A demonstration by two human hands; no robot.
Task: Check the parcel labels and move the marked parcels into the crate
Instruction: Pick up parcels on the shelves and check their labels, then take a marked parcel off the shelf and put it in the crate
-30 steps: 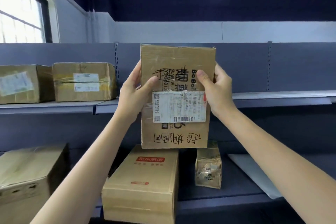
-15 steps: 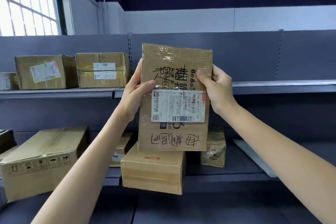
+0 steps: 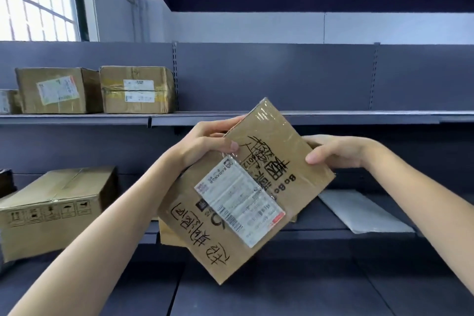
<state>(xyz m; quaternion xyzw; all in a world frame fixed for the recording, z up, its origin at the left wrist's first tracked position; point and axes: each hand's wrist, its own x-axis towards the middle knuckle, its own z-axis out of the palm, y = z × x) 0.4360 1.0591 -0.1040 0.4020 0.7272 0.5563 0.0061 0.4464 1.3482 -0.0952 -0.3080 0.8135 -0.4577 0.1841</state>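
A flat cardboard parcel (image 3: pixel 246 187) is held up in front of the shelving, tilted so that its top end leans to the right. It is gripped at its upper left edge by the left hand (image 3: pixel 205 143), thumb curled over the front face, and at its right edge by the right hand (image 3: pixel 333 151), thumb on the front and fingers behind. A white shipping label (image 3: pixel 239 201) (under clear tape, with a barcode) is stuck slantwise across the front, between black handwritten characters above and below it.

Just behind the parcel's lower edge, part of another brown box (image 3: pixel 170 236) can be seen on the lower shelf (image 3: pixel 320 235). A large carton (image 3: pixel 56 210) is placed at the left of that shelf, and a white flat mailer (image 3: pixel 361 213) lies at the right. Farther back, on the upper shelf (image 3: pixel 333 117), two labelled boxes (image 3: pixel 97 90) are set side by side at the left, below a barred window (image 3: pixel 36 0).
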